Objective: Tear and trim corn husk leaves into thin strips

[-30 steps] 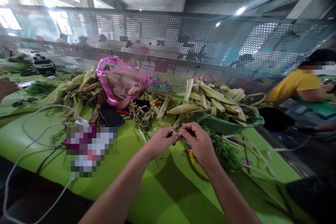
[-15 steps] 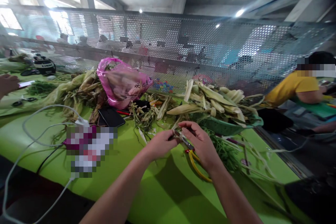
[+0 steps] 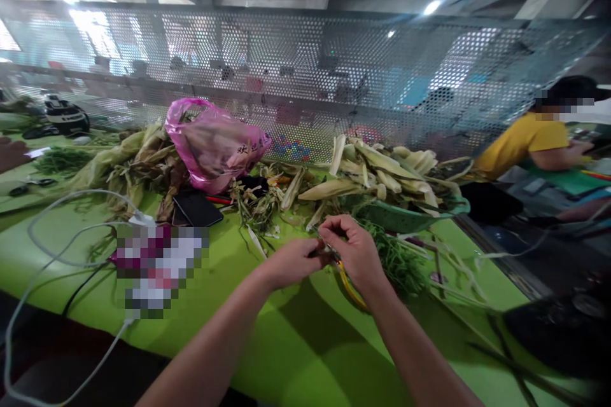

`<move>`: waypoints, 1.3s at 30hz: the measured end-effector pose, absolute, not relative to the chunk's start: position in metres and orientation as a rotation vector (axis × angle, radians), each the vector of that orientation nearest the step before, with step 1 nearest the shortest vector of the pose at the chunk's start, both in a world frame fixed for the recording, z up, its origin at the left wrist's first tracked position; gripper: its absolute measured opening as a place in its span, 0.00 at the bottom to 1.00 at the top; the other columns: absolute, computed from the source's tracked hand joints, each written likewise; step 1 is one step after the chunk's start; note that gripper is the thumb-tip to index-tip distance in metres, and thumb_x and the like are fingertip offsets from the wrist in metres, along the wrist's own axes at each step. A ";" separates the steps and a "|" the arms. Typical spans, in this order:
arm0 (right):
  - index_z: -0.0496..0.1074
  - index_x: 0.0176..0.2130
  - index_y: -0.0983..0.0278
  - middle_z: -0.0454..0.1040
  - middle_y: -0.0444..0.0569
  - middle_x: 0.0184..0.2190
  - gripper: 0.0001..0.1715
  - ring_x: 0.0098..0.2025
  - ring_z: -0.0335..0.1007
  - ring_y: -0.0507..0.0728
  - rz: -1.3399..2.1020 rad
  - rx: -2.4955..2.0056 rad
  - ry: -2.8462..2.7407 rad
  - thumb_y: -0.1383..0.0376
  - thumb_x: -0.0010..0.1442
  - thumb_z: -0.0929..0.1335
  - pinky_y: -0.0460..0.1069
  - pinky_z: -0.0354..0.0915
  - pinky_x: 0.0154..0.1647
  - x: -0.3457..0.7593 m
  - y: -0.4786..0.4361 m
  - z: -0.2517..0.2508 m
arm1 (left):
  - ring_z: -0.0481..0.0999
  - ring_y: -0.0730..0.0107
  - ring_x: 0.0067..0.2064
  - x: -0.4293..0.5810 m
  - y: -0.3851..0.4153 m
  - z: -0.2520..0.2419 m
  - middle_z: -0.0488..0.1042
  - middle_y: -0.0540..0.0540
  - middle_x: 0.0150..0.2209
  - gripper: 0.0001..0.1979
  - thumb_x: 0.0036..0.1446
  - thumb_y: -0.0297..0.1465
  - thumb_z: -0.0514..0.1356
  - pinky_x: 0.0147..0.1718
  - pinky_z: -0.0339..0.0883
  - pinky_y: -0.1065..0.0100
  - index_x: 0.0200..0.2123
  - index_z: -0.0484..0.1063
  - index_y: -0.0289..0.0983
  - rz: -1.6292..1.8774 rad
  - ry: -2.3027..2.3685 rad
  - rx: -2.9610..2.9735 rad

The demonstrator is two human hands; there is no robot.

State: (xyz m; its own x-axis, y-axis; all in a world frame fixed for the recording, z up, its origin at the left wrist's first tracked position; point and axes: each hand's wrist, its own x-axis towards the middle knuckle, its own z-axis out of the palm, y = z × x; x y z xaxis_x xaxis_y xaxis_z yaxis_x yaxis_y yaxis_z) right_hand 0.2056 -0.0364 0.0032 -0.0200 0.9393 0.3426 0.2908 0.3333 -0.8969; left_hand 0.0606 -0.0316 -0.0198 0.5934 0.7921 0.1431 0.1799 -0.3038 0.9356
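Note:
My left hand [image 3: 298,261] is closed in a pinch above the green tabletop, its fingertips meeting those of my right hand. My right hand [image 3: 356,248] is also pinched, thumb against bent fingers. What lies between the fingertips is small and mostly hidden; I cannot make it out. Below my right palm, a yellow curved handle [image 3: 352,292] shows, with a bit of red at its upper end. Its other end is covered by my fingers, so I cannot tell whether it is gripped. Feathery green sprigs [image 3: 403,264] lie just right of my right hand.
Corn husks [image 3: 382,178] heap over a green basket [image 3: 405,221]. A pink plastic bag [image 3: 210,146], more husks [image 3: 138,165], a dark phone [image 3: 198,208] and white cables [image 3: 57,261] lie leftward. A perforated metal screen [image 3: 286,76] stands behind. A person in yellow [image 3: 520,140] sits at right.
The view has shifted slightly, moving the scene left and up. My right fingers have closed into a tighter pinch, and the silver metal piece seen between my hands is now mostly hidden.

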 end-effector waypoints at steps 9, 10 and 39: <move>0.70 0.32 0.63 0.69 0.44 0.28 0.15 0.31 0.63 0.53 0.999 -1.124 -1.491 0.54 0.54 0.71 0.47 0.60 0.32 0.213 -0.032 0.006 | 0.57 0.76 0.27 0.052 -0.029 -0.009 0.61 0.53 0.24 0.15 0.53 0.42 0.59 0.28 0.51 0.71 0.30 0.66 0.35 1.098 0.877 1.338; 0.70 0.30 0.63 0.68 0.43 0.26 0.15 0.29 0.61 0.52 0.979 -1.152 -1.543 0.54 0.54 0.71 0.46 0.59 0.30 0.214 -0.032 0.005 | 0.56 0.76 0.27 0.051 -0.029 -0.010 0.61 0.53 0.24 0.16 0.53 0.43 0.59 0.28 0.50 0.71 0.30 0.66 0.35 1.111 0.861 1.311; 0.73 0.29 0.63 0.70 0.43 0.26 0.14 0.30 0.63 0.52 1.015 -1.114 -1.449 0.55 0.50 0.73 0.47 0.60 0.32 0.215 -0.032 0.005 | 0.59 0.74 0.31 0.051 -0.031 -0.010 0.62 0.51 0.27 0.20 0.58 0.48 0.53 0.32 0.54 0.70 0.31 0.67 0.35 1.028 0.790 1.434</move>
State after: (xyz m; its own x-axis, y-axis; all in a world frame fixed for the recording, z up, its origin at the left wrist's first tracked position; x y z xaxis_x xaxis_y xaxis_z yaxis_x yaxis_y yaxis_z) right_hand 0.2149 -0.0318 0.0047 -0.0723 0.9741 0.2144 0.1314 0.2224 -0.9661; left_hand 0.0506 -0.0308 -0.0101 0.3908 0.9078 0.1520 -0.0863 -0.1283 0.9880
